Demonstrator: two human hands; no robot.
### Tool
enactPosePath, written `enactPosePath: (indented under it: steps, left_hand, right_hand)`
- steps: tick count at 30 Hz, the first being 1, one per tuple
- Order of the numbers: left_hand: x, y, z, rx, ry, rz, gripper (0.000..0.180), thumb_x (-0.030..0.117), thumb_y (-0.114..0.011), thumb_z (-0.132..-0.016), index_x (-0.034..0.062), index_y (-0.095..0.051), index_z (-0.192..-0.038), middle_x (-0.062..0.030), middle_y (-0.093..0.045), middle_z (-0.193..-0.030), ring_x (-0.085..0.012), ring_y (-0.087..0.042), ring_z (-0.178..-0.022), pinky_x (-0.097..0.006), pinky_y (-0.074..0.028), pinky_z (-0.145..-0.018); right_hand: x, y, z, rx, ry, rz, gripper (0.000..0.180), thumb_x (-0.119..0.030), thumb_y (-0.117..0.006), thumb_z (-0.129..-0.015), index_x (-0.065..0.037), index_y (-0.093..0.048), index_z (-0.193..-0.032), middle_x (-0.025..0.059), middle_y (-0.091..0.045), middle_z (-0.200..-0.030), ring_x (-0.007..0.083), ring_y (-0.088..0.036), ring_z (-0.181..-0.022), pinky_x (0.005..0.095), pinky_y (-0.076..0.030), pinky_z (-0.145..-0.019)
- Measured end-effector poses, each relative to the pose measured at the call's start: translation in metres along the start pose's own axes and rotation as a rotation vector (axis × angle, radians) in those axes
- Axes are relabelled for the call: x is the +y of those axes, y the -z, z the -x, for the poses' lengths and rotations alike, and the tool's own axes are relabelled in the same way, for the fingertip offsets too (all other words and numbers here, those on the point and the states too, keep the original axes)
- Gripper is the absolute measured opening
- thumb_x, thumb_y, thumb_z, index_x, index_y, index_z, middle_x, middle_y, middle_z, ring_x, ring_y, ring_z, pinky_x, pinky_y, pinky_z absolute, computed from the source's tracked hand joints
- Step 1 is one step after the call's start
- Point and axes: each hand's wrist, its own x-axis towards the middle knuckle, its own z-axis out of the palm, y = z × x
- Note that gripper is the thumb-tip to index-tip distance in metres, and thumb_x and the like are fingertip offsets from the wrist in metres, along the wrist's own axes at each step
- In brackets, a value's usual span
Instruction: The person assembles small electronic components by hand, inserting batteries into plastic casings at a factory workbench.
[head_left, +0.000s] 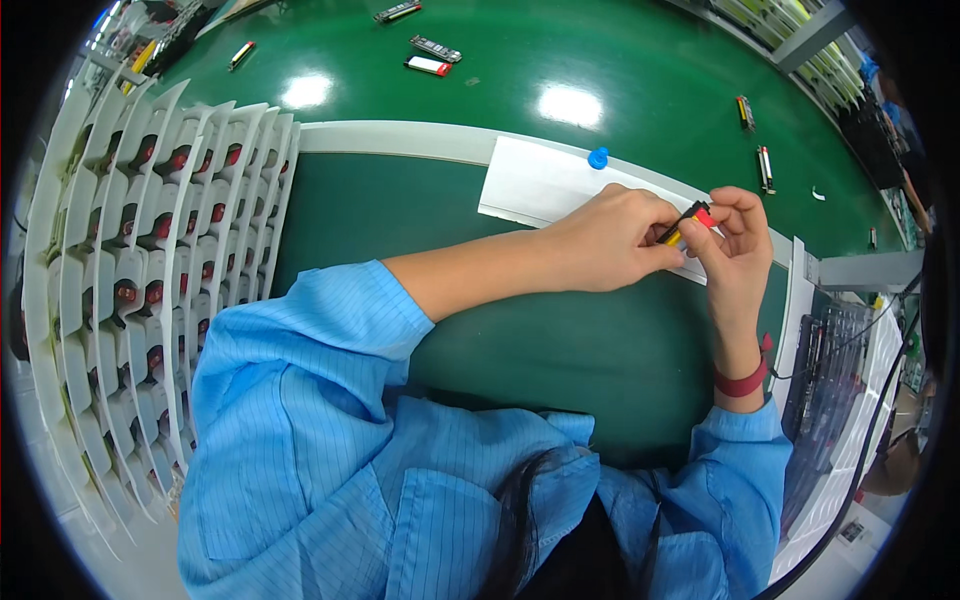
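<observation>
A small part in red, yellow and black [684, 222] is held between my two hands, above the right end of a white strip of paper [540, 180]. My left hand [612, 238] pinches its lower yellow-and-black end. From the other side my right hand [738, 235] grips the red end with thumb and fingers. A red band with a cord circles my right wrist. The part's exact kind is hard to make out, since my fingers cover much of it. Under my forearms lies a dark green mat [500, 345].
Stacked white trays [150, 260] with dark and red parts stand at left. A blue knob [598, 158] sits on the paper. Beyond the pale ledge [400, 138], a green surface [480, 90] carries several small parts, including a red-and-white one [428, 65]. More trays [830, 350] stand at right.
</observation>
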Motion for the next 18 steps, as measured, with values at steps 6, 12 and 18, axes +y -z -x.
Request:
enactPosePath:
  steps: [6, 12, 18]
  left_hand:
    - [-0.038, 0.079, -0.009, 0.628, 0.084, -0.338, 0.034, 0.013, -0.065, -0.077, 0.0020, -0.052, -0.107, -0.0111, -0.065, -0.082, -0.0167, -0.063, -0.072, -0.027, -0.050, -0.063]
    - [-0.107, 0.199, 0.058, 0.967, 0.520, -0.781, 0.024, 0.018, -0.060, -0.079, 0.0039, -0.060, -0.099, -0.0116, -0.066, -0.084, -0.0267, -0.063, -0.076, -0.037, -0.049, -0.073]
    - [-0.113, 0.182, 0.048, 0.946, -0.001, -1.210, 0.023, 0.023, -0.060, -0.078, 0.0090, -0.064, -0.097, -0.0112, -0.060, -0.096, -0.0257, -0.057, -0.094, -0.038, -0.045, -0.082]
  right_hand:
    - [0.013, 0.000, -0.010, 0.107, -0.019, -0.042, 0.032, -0.010, -0.060, -0.083, 0.000, -0.046, -0.110, 0.0068, -0.057, -0.092, 0.0106, -0.054, -0.079, 0.0220, -0.047, -0.062]
    - [0.022, 0.005, -0.011, 0.079, -0.153, -0.067, 0.029, -0.018, -0.057, -0.086, -0.001, -0.048, -0.108, 0.0064, -0.058, -0.090, 0.0101, -0.053, -0.078, 0.0207, -0.045, -0.059]
    - [0.020, 0.010, -0.011, 0.173, -0.169, -0.082, 0.022, -0.016, -0.055, -0.087, -0.001, -0.051, -0.103, 0.0058, -0.059, -0.086, 0.0092, -0.053, -0.076, 0.0209, -0.044, -0.059]
